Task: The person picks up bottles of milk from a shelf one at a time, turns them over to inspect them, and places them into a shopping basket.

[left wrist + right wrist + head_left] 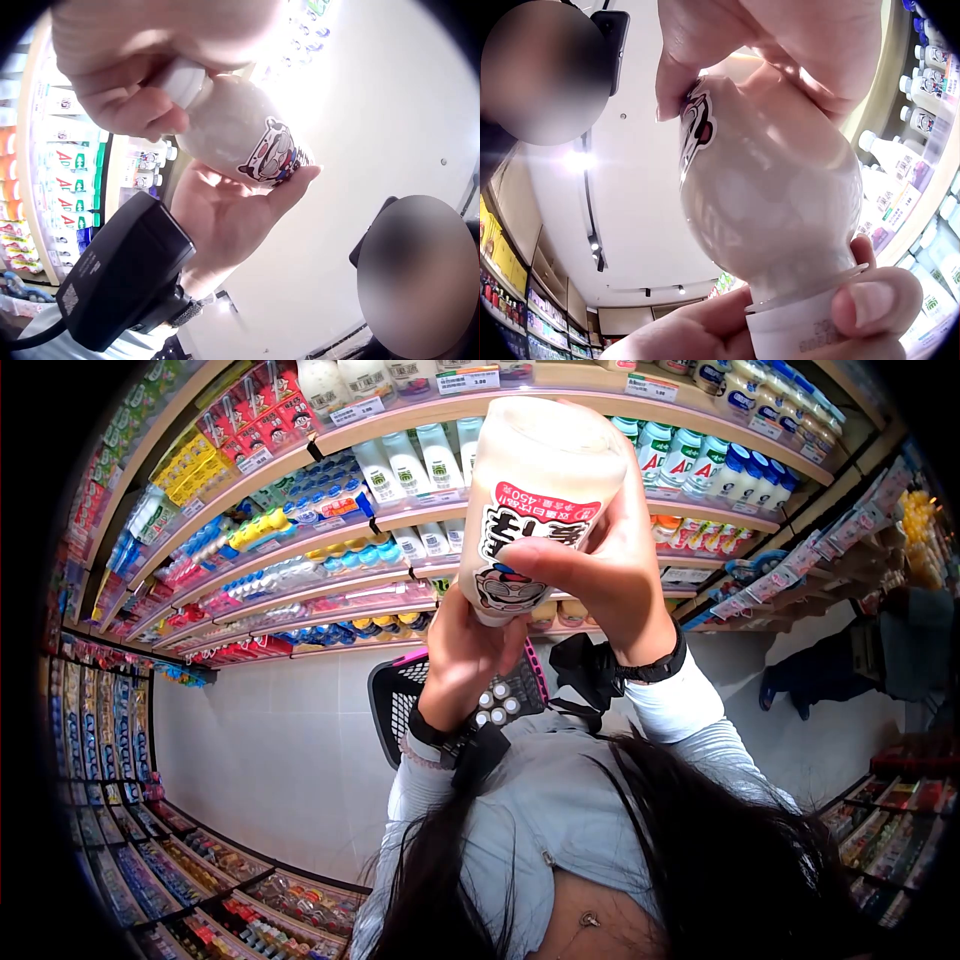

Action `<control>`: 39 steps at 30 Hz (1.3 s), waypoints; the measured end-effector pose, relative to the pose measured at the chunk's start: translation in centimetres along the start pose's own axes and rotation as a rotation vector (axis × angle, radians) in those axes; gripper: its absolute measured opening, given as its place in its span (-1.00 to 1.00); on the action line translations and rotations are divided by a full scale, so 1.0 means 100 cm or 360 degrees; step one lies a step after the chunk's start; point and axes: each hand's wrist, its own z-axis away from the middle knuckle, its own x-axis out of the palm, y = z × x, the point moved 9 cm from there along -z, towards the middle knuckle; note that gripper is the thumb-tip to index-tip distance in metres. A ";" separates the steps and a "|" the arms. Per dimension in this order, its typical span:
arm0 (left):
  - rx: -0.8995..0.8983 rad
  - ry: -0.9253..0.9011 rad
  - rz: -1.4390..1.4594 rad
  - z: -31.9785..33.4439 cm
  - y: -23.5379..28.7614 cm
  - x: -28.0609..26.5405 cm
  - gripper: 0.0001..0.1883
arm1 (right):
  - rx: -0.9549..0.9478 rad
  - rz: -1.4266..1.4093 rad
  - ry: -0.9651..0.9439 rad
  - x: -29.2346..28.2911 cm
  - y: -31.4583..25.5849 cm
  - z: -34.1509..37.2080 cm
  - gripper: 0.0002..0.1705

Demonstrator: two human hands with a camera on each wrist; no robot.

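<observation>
A cream-coloured drink bottle [545, 455] with a red-and-white label and a cartoon face is held up before the shelves, base uppermost and label upside down. My right hand [618, 575] grips its body, thumb across the label. Below, my left hand [466, 655] is at the neck end. In the right wrist view, the thumb and fingers of the left hand [881, 304] pinch the white cap [791, 330], which sits on the neck. The left wrist view shows the right hand [225, 214] supporting the bottle's body from the other side.
Shelves [290, 555] of bottled and boxed drinks curve across the front. Under my arms is a black shopping basket [392, 695] with a pink edge, holding several white-capped bottles [497, 705]. Another person's dark-trousered legs [815, 665] are at the right. Low racks [240, 870] stand behind on the left.
</observation>
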 end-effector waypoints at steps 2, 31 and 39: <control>-0.0003 0.0003 -0.0016 -0.001 -0.005 -0.003 -0.58 | 0.0006 -0.0034 0.0021 -0.002 0.001 0.000 0.02; 0.0050 0.1030 -0.0674 0.026 0.008 -0.129 -0.75 | 0.1126 -0.0811 0.0183 -0.038 0.213 0.050 -0.50; -0.0758 0.1468 -0.1273 0.137 -0.138 -0.226 -0.62 | 0.2472 -0.1058 0.0470 -0.056 0.411 0.239 -0.52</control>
